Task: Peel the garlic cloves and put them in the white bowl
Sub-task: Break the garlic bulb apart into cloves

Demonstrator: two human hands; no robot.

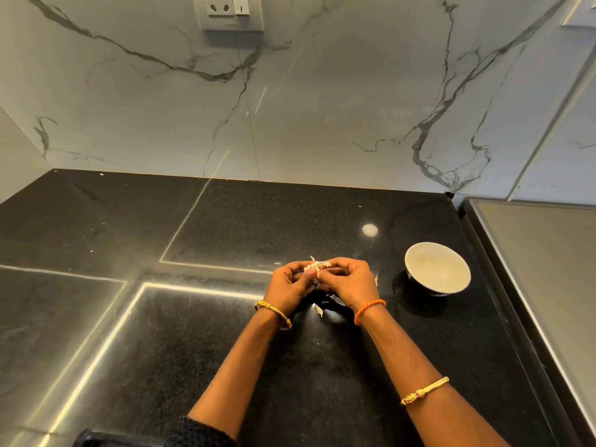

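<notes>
over the black desk [225,317], just left of the bowl [437,267], a garlic piece [314,268] is held between both hands: the left hand [292,280] is curled round it from below and the right hand [346,277] pinches at its papery skin from the other side. whether it is one clove or a small cluster cannot be told, since most of it is hidden by fingers. the clove could slip out if the skin tears suddenly under too hard a pull, and it would likely skid on the polished stone. loose skin could be carried into the bowl, which stands near the right wrist, or the bowl could be knocked by that forearm when a clove is dropped in. counted: one bowl, white inside and dark outside, with nothing visible in it; one garlic piece in hand; about three skin scraps on the desk, one [318,310] below the hands, one [337,299] beside it, and one [376,278] by the right hand; two hands.
</notes>
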